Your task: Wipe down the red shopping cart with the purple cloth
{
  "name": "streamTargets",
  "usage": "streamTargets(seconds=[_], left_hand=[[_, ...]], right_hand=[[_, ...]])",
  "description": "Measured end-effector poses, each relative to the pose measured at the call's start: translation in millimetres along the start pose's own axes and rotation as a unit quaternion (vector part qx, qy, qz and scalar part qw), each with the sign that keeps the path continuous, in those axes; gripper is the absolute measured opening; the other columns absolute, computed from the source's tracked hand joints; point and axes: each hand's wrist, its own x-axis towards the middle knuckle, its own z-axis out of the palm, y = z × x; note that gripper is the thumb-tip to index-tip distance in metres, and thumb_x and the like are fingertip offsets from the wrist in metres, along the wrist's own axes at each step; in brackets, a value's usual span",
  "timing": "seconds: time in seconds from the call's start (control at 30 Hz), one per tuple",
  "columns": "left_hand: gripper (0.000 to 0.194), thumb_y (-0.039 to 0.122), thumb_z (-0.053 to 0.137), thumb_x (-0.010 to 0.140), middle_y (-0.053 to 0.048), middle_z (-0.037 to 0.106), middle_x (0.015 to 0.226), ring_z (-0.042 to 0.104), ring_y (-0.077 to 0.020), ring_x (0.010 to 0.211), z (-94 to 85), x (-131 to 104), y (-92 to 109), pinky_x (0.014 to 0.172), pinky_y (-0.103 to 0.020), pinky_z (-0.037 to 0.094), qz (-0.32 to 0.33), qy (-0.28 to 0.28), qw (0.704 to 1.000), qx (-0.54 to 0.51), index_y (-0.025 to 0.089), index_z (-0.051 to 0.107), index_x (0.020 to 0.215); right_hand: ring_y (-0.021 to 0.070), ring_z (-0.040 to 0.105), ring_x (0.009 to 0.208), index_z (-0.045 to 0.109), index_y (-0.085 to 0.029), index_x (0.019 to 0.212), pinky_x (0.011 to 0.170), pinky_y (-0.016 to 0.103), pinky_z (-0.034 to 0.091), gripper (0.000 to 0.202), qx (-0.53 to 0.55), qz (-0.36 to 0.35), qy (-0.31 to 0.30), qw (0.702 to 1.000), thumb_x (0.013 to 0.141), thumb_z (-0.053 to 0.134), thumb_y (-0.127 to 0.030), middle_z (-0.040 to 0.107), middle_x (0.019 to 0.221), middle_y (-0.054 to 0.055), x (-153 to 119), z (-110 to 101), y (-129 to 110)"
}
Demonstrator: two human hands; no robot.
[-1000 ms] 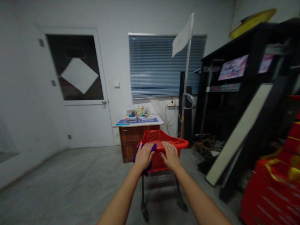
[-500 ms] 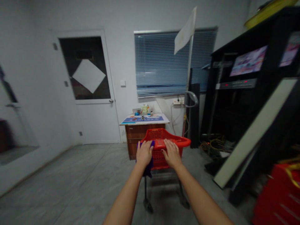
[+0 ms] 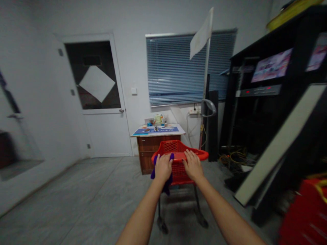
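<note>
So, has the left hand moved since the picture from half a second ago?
Yes: the left hand has shifted a little to the right, judged against the desk, which appears almost unmoved in the view.

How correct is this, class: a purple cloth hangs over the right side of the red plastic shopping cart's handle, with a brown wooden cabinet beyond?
Wrong side: the head view shows the purple cloth over the left side of the red plastic cart handle, with the brown wooden cabinet beyond.

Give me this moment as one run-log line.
Left hand: on purple cloth over red handle of red plastic shopping cart | right hand: on same handle | ahead: brown wooden cabinet
</note>
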Motion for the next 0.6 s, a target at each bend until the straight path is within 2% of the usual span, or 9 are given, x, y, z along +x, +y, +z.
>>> streamTargets(seconds=[0.1, 0.2, 0.23, 0.33, 0.43, 0.5, 0.6], left_hand=[[0.039, 0.029, 0.035, 0.099, -0.007, 0.062, 0.13, 0.051, -0.0232, 0.125, 3.7, -0.1, 6.1, 0.117, -0.048, 0.019, -0.032, 0.014, 0.999, 0.0, 0.021, 0.054, 0.132], [0.041, 0.027, 0.033, 0.099, -0.008, 0.059, 0.135, 0.045, -0.0259, 0.131, 11.4, 1.1, 23.0, 0.117, -0.05, 0.019, -0.096, 0.039, 0.995, 0.006, 0.019, 0.052, 0.133], [0.041, 0.028, 0.032, 0.099, -0.008, 0.056, 0.138, 0.043, -0.0258, 0.133, 13.7, 1.6, 28.7, 0.117, -0.049, 0.018, -0.09, 0.034, 0.995, 0.007, 0.018, 0.051, 0.134], [0.042, 0.031, 0.034, 0.1, -0.008, 0.052, 0.142, 0.039, -0.0236, 0.136, 15.3, 3.6, 38.6, 0.118, -0.047, 0.017, -0.013, 0.003, 1.0, 0.007, 0.019, 0.048, 0.137], [0.041, 0.033, 0.035, 0.1, -0.006, 0.052, 0.142, 0.039, -0.0224, 0.136, 7.9, 6.6, 35.0, 0.118, -0.048, 0.016, 0.022, -0.027, 0.999, 0.003, 0.023, 0.048, 0.137], [0.041, 0.034, 0.033, 0.1, -0.005, 0.053, 0.142, 0.042, -0.0229, 0.135, 1.8, 9.3, 30.1, 0.118, -0.05, 0.016, 0.008, -0.042, 0.999, -0.001, 0.025, 0.048, 0.137], [0.041, 0.033, 0.033, 0.1, -0.006, 0.053, 0.142, 0.044, -0.0254, 0.133, -2.4, 13.3, 30.0, 0.116, -0.052, 0.018, -0.046, -0.046, 0.998, 0.002, 0.022, 0.05, 0.136]], right_hand=[[0.026, 0.04, 0.131, 0.044, -0.016, 0.14, 0.11, 0.048, 0.026, 0.051, -0.002, 0.002, 0.001, 1.0, 0.096, 0.034, -0.038, 0.049, 0.142, 0.012, -0.6, 2.8, 6.5], [0.0279, 0.042, 0.127, 0.045, -0.015, 0.14, 0.108, 0.049, 0.028, 0.053, -0.011, 0.004, 0.015, 1.0, 0.094, 0.037, -0.041, 0.05, 0.141, 0.013, -2.5, 7.1, 3.1], [0.0284, 0.043, 0.126, 0.046, -0.015, 0.139, 0.108, 0.049, 0.028, 0.053, -0.013, 0.003, 0.019, 1.0, 0.094, 0.038, -0.041, 0.05, 0.141, 0.013, -3.1, 7.8, 1.6], [0.028, 0.045, 0.125, 0.048, -0.015, 0.137, 0.107, 0.047, 0.029, 0.051, -0.009, -0.005, 0.023, 1.0, 0.095, 0.035, -0.04, 0.051, 0.14, 0.013, -3.9, 7.5, 1.1], [0.0252, 0.047, 0.124, 0.045, -0.017, 0.139, 0.105, 0.044, 0.032, 0.05, 0.004, -0.01, 0.02, 1.0, 0.096, 0.031, -0.037, 0.054, 0.138, 0.012, -3.5, 5.0, 5.6], [0.0242, 0.048, 0.122, 0.043, -0.016, 0.141, 0.103, 0.042, 0.033, 0.05, 0.005, -0.009, 0.018, 1.0, 0.096, 0.03, -0.036, 0.055, 0.137, 0.012, -2.9, 3.8, 7.0], [0.0255, 0.048, 0.122, 0.044, -0.015, 0.14, 0.103, 0.043, 0.033, 0.051, 0.007, 0.003, 0.019, 1.0, 0.096, 0.031, -0.037, 0.055, 0.136, 0.012, -2.2, 3.8, 1.9]])
